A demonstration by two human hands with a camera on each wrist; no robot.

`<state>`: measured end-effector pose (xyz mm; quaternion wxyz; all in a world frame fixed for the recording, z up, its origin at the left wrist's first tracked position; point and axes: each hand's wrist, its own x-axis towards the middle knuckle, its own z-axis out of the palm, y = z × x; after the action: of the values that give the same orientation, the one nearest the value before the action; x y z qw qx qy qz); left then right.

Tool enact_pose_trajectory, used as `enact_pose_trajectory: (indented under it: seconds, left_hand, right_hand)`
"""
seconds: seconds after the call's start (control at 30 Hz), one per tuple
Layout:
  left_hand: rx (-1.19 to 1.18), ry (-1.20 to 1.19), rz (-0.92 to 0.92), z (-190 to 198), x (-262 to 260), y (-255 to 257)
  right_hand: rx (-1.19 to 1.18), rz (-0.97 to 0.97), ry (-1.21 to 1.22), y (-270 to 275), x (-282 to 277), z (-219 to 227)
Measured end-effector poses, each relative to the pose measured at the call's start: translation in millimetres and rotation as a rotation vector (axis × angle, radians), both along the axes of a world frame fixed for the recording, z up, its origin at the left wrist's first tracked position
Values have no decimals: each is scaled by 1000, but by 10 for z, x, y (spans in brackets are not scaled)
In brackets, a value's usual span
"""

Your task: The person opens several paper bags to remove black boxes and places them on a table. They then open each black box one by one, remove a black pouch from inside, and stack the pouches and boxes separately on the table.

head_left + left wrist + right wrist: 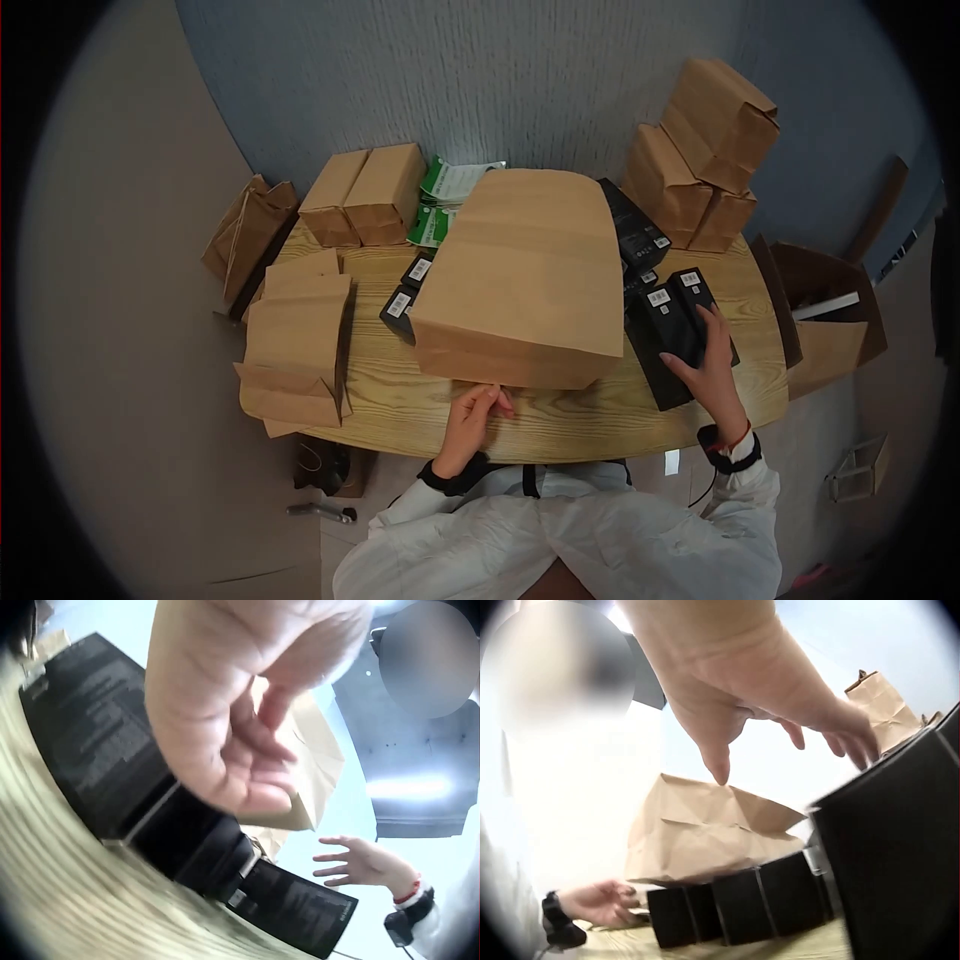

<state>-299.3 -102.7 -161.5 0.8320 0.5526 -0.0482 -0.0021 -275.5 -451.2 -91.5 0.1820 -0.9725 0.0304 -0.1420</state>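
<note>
A large brown paper bag lies on its side across the table's middle, over several black boxes. My left hand is at its near lower edge, fingers curled and tips right at the paper; I cannot tell whether they pinch it. In the left wrist view the fingers overlap the bag. My right hand hovers beside two labelled black boxes right of the bag, thumb and fingers spread apart. In the right wrist view it hangs above the black boxes with nothing in its grasp.
Flattened paper bags lie on the left. Filled bags stand at the back left and in a stack at the back right. Green-and-white packets sit behind the large bag. An open carton stands beyond the table's right edge.
</note>
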Motion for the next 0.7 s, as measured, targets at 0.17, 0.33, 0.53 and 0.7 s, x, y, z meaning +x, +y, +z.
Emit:
enact_pose_trajectory:
  seconds: [0.17,0.33,0.53,0.7]
  left_hand:
    - [332,235,-39,58,-78,554]
    - [589,-112,484,715,-87,719]
    - [641,-221,126,561,160,485]
    - [531,-156,162,642,125,340]
  right_hand:
    - [699,361,-78,484,-316,341]
    - [770,599,-48,858,-153,367]
    - [789,670,-30,1188,128,238]
    - [854,547,-72,911,206,46]
